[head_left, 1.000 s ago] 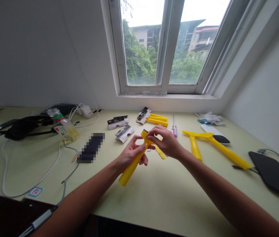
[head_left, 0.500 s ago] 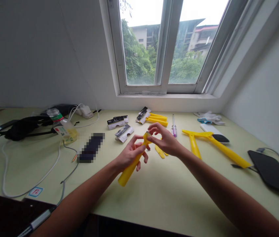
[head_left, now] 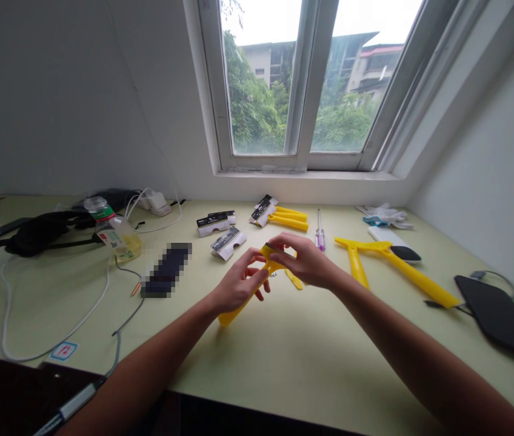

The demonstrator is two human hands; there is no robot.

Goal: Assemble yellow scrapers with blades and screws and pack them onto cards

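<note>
My left hand (head_left: 239,281) is closed around a yellow plastic handle (head_left: 239,307), whose lower end sticks out towards me. My right hand (head_left: 307,262) pinches the handle's upper head end (head_left: 270,257) between thumb and fingers, and that end is partly hidden by my fingers. Just below my right hand lies a loose yellow plastic piece (head_left: 293,279). Tiny metal parts (head_left: 274,274) sit on the table beneath my hands. Further right lies an assembled yellow T-shaped scraper (head_left: 388,257).
On the pale green table lie yellow handles (head_left: 290,219), several white-carded packets (head_left: 228,243), and a purple-handled screwdriver (head_left: 320,237). A plastic bottle (head_left: 116,235), black bag (head_left: 41,235), blurred dark object (head_left: 166,270), cables and a black tablet (head_left: 497,318) surround them.
The handle has tilted lower, its free end swinging down and left. My right hand has shifted slightly right along the head end. The whole view has drifted slightly.
</note>
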